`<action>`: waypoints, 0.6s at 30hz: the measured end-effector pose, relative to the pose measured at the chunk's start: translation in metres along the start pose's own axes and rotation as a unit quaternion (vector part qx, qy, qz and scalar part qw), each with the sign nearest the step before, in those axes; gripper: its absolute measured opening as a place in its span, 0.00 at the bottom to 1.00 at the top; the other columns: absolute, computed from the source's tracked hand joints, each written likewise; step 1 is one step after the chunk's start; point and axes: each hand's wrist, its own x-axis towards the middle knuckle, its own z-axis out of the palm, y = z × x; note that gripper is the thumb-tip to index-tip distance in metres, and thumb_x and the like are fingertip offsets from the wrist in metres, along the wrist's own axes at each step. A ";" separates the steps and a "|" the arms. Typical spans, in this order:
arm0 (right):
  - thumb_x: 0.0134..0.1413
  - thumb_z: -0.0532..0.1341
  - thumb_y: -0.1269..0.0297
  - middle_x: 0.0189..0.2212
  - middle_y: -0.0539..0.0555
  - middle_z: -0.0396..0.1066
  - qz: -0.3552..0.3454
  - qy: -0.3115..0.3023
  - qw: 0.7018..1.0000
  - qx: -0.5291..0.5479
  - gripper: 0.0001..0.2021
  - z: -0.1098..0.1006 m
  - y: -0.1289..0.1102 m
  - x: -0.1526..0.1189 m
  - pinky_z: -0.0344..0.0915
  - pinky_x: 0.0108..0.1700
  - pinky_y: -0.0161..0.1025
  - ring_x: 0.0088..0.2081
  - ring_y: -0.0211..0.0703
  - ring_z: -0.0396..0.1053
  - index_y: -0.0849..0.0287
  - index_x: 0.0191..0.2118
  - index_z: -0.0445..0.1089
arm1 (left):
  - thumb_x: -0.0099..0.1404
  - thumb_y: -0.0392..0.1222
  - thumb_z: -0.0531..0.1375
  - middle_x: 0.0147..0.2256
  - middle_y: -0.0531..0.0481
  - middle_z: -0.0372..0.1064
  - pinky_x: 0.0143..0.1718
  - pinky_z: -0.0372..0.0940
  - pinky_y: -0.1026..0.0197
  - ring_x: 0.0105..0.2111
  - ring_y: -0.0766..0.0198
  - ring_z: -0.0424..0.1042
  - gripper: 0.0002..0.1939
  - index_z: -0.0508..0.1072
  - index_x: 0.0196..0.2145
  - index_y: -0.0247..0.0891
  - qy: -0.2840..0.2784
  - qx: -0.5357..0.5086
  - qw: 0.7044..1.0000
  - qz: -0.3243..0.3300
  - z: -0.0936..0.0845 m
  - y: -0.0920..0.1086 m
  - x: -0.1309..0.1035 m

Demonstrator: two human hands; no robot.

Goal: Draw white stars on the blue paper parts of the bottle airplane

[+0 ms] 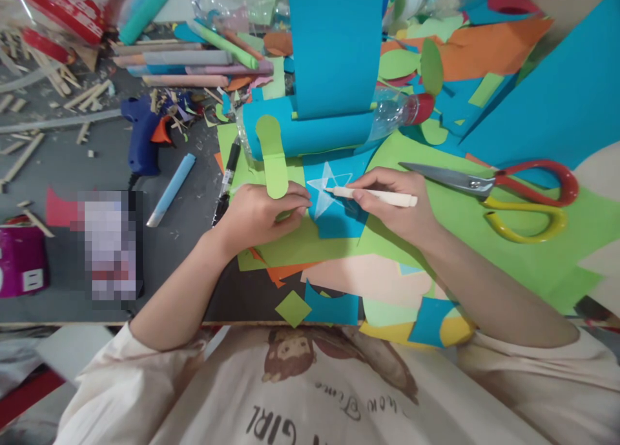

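Note:
My right hand (pixel 394 206) grips a white marker (pixel 375 196) whose tip rests on a white star (pixel 328 190) drawn on a small blue paper sheet (pixel 339 222). My left hand (pixel 259 214) lies curled on the papers just left of the star, pressing down the blue sheet's edge. Both sheets lie on a large green paper (pixel 484 238). Right behind the hands stands a plastic bottle wrapped in blue paper (pixel 310 132) with a green paper tab (pixel 274 157) hanging from it.
Red-and-yellow scissors (pixel 504 193) lie right of my right hand. A blue glue gun (pixel 141 138), a black pen (pixel 227 177) and a blue paper roll (pixel 172 190) lie to the left. Coloured paper scraps, rolled tubes (pixel 186 59) and wooden sticks (pixel 53 77) crowd the back.

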 end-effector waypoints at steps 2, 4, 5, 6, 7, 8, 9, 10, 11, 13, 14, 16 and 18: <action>0.53 0.66 0.54 0.21 0.49 0.73 -0.004 -0.006 1.000 0.007 0.10 0.000 0.000 0.000 0.59 0.22 0.38 0.21 0.38 0.65 0.53 0.27 0.75 | 0.73 0.40 0.53 0.40 0.48 0.80 0.30 0.70 0.63 0.37 0.59 0.81 0.13 0.78 0.39 0.38 0.002 0.000 1.000 0.001 0.000 0.000 0.000; 0.53 0.66 0.54 0.21 0.49 0.73 -0.010 0.003 1.000 0.021 0.10 0.000 0.001 0.000 0.60 0.22 0.38 0.21 0.39 0.66 0.52 0.27 0.75 | 0.73 0.40 0.53 0.40 0.47 0.80 0.29 0.69 0.63 0.36 0.59 0.81 0.13 0.78 0.38 0.37 0.006 -0.003 1.000 0.005 -0.001 0.000 0.000; 0.53 0.66 0.54 0.21 0.49 0.73 -0.011 0.013 0.999 0.028 0.10 0.000 0.002 0.000 0.61 0.22 0.39 0.22 0.40 0.66 0.52 0.26 0.74 | 0.73 0.40 0.53 0.40 0.47 0.80 0.29 0.69 0.63 0.36 0.59 0.81 0.13 0.78 0.38 0.37 0.005 -0.005 1.000 0.005 -0.001 0.000 0.000; 0.54 0.66 0.54 0.21 0.49 0.74 -0.011 0.024 0.999 0.035 0.10 0.000 0.003 0.000 0.62 0.23 0.39 0.22 0.40 0.67 0.52 0.26 0.74 | 0.73 0.40 0.53 0.40 0.47 0.81 0.29 0.69 0.63 0.35 0.59 0.81 0.14 0.78 0.38 0.37 0.003 -0.007 1.000 0.003 -0.001 -0.001 0.000; 0.54 0.66 0.54 0.21 0.50 0.74 -0.010 0.034 0.999 0.040 0.11 0.000 0.005 0.000 0.62 0.23 0.40 0.23 0.41 0.67 0.52 0.25 0.73 | 0.73 0.40 0.53 0.40 0.47 0.81 0.29 0.69 0.63 0.35 0.59 0.81 0.14 0.78 0.38 0.37 -0.001 -0.009 1.000 0.001 -0.001 -0.001 0.000; 0.54 0.66 0.55 0.21 0.50 0.74 -0.008 0.041 0.998 0.042 0.11 0.000 0.005 0.000 0.63 0.24 0.40 0.23 0.41 0.68 0.52 0.25 0.72 | 0.73 0.40 0.53 0.40 0.47 0.81 0.30 0.70 0.63 0.36 0.60 0.81 0.14 0.78 0.38 0.38 -0.005 -0.012 1.000 -0.003 -0.001 -0.001 0.000; 0.54 0.66 0.55 0.21 0.50 0.73 -0.008 0.044 0.998 0.041 0.11 0.000 0.006 0.000 0.63 0.24 0.40 0.23 0.41 0.68 0.52 0.24 0.72 | 0.73 0.40 0.53 0.40 0.47 0.81 0.31 0.70 0.64 0.37 0.60 0.81 0.14 0.78 0.38 0.38 -0.007 -0.013 1.000 -0.005 0.000 0.000 0.000; 0.54 0.66 0.56 0.21 0.49 0.73 -0.009 0.042 0.998 0.037 0.11 0.000 0.006 0.000 0.63 0.24 0.40 0.23 0.41 0.67 0.52 0.24 0.72 | 0.73 0.40 0.53 0.40 0.47 0.81 0.32 0.70 0.64 0.37 0.60 0.81 0.13 0.78 0.38 0.38 -0.006 -0.013 1.000 -0.006 0.000 0.000 -0.001; 0.54 0.66 0.56 0.21 0.49 0.73 -0.012 0.037 0.999 0.032 0.10 0.000 0.007 0.000 0.62 0.24 0.40 0.23 0.40 0.67 0.52 0.24 0.72 | 0.73 0.40 0.53 0.40 0.47 0.81 0.32 0.70 0.64 0.37 0.60 0.81 0.13 0.78 0.38 0.38 -0.004 -0.012 1.000 -0.005 0.000 0.000 -0.001; 0.54 0.66 0.57 0.21 0.49 0.73 -0.021 0.023 0.999 0.022 0.10 0.000 0.006 0.000 0.61 0.23 0.39 0.22 0.40 0.67 0.52 0.25 0.72 | 0.72 0.40 0.53 0.40 0.47 0.81 0.32 0.70 0.64 0.37 0.59 0.81 0.13 0.77 0.38 0.38 0.002 -0.012 1.000 -0.002 0.000 0.000 -0.001; 0.55 0.66 0.57 0.21 0.49 0.73 -0.026 0.016 0.999 0.020 0.09 0.000 0.006 0.000 0.61 0.23 0.39 0.22 0.39 0.66 0.52 0.26 0.72 | 0.72 0.40 0.53 0.40 0.47 0.81 0.32 0.70 0.64 0.37 0.59 0.81 0.12 0.77 0.38 0.37 0.004 -0.012 1.000 0.000 0.000 0.000 0.000; 0.55 0.66 0.58 0.21 0.49 0.73 -0.031 0.007 0.999 0.019 0.09 0.000 0.005 -0.001 0.61 0.23 0.38 0.22 0.39 0.67 0.52 0.26 0.73 | 0.72 0.39 0.54 0.40 0.47 0.81 0.31 0.70 0.64 0.37 0.59 0.81 0.12 0.77 0.38 0.37 0.006 -0.011 1.000 0.003 -0.001 0.000 0.000; 0.56 0.65 0.58 0.22 0.49 0.73 -0.028 0.005 0.999 0.017 0.09 0.000 0.004 -0.001 0.61 0.23 0.38 0.22 0.39 0.66 0.53 0.27 0.73 | 0.72 0.39 0.53 0.40 0.47 0.80 0.31 0.70 0.64 0.36 0.59 0.81 0.12 0.77 0.38 0.37 0.006 -0.010 1.000 0.003 -0.001 0.000 0.000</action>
